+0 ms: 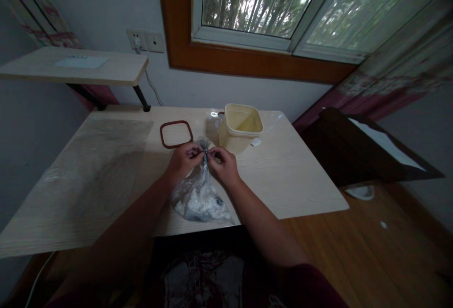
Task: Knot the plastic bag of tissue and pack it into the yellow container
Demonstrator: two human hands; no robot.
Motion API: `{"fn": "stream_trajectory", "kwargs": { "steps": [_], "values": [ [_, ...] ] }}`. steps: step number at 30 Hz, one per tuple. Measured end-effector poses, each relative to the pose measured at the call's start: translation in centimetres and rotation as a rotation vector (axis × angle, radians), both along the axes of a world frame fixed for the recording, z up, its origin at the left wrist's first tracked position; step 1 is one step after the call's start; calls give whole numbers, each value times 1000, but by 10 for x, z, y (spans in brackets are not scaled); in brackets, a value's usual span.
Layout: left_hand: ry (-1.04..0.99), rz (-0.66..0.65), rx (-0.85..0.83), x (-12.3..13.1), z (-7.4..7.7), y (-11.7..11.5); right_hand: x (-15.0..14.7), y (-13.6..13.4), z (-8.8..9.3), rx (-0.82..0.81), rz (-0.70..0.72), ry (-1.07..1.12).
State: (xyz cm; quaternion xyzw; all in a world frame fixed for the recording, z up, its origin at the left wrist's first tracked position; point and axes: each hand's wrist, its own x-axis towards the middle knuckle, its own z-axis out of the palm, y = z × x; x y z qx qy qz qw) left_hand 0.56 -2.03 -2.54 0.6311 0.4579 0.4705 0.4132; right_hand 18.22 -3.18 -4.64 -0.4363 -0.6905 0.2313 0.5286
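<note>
A clear plastic bag (200,197) with white contents lies on the pale wooden table (297,180) near its front edge. Both my hands meet at the bag's twisted neck. My left hand (184,159) pinches the neck from the left, fingers closed. My right hand (221,162) pinches it from the right, fingers closed too. Just beyond my hands stands an open cream plastic container (240,126). A brown rectangular seal ring (176,133) lies flat to its left.
A clear plastic sheet (95,161) covers the table's left part. A raised shelf (74,66) stands at the back left under wall sockets (145,41). A small white scrap (255,142) lies by the container. A dark cabinet (368,149) stands to the right on wooden floor.
</note>
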Motion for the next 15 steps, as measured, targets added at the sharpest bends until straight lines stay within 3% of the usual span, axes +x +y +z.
{"fn": "stream_trajectory", "kwargs": {
  "steps": [6, 15],
  "values": [
    [137, 61, 108, -1, -3, -1, -3, -2, 5, 98, -31, -101],
    [284, 173, 194, 2, -6, -5, -7, -5, 0, 25, -110, -104]
  ]
}}
